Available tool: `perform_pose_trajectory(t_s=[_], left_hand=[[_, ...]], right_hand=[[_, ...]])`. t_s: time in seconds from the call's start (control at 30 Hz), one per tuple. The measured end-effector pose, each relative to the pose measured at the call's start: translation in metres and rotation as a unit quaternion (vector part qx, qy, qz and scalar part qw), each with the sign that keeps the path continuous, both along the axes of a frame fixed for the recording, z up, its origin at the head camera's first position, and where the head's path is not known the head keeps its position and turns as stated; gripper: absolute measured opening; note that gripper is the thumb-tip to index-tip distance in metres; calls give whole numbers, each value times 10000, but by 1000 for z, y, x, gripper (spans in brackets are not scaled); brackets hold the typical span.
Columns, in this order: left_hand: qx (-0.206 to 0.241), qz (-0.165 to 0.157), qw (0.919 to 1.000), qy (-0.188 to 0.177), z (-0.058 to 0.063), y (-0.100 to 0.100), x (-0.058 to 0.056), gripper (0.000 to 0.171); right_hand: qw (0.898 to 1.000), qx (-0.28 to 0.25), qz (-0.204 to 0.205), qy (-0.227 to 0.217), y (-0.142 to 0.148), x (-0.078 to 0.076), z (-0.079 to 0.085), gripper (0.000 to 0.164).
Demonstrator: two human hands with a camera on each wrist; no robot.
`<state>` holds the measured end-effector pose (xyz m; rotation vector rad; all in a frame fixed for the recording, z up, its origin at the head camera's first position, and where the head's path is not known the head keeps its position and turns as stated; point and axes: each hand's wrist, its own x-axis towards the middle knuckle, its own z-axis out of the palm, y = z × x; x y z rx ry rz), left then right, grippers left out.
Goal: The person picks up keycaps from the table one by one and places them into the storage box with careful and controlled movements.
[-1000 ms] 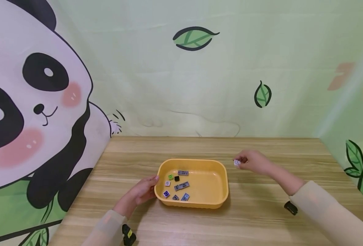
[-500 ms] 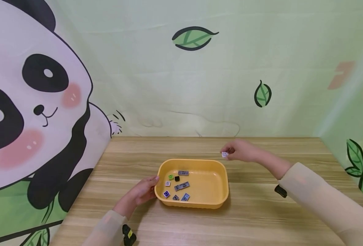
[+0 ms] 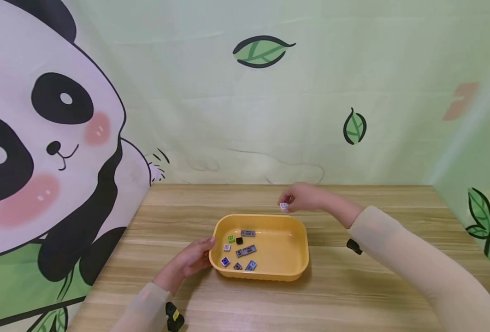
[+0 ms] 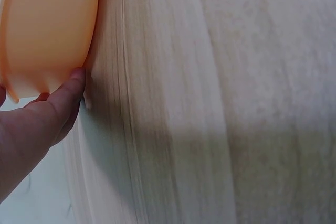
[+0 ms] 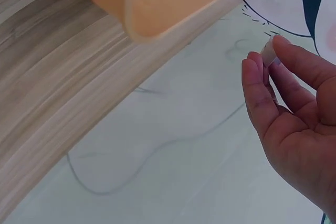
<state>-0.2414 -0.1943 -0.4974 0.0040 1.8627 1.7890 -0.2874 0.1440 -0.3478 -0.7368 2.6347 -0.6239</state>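
Note:
Between the thumb and fingertips of my right hand is a small white building block, held above the table just behind the back rim of a yellow plastic basin. The right wrist view shows the block pinched at the fingertips. My left hand grips the basin's left end, thumb at the rim and fingers against the outer wall. Inside the basin, toward its left, lie several small pieces: a green block, a black block, a white one and grey pieces.
The basin stands on a wood-grain table. Behind it hangs a pale green backdrop with leaf prints and a large panda at left. Black devices are worn at both wrists.
My right hand has moved left and slightly back with the white block, from right of the basin to behind its back rim. The left hand and basin stay put.

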Motion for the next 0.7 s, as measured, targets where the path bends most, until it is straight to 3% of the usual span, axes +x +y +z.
perform_pose_trajectory(t_s=[0.4, 0.7], left_hand=[[84, 14, 10000, -30, -2, 1, -1, 59], [55, 19, 10000, -77, 0, 0, 0, 60]], right_hand=[[9991, 351, 189, -166, -34, -10, -12, 20], [9985, 442, -34, -307, -52, -13, -25, 12]])
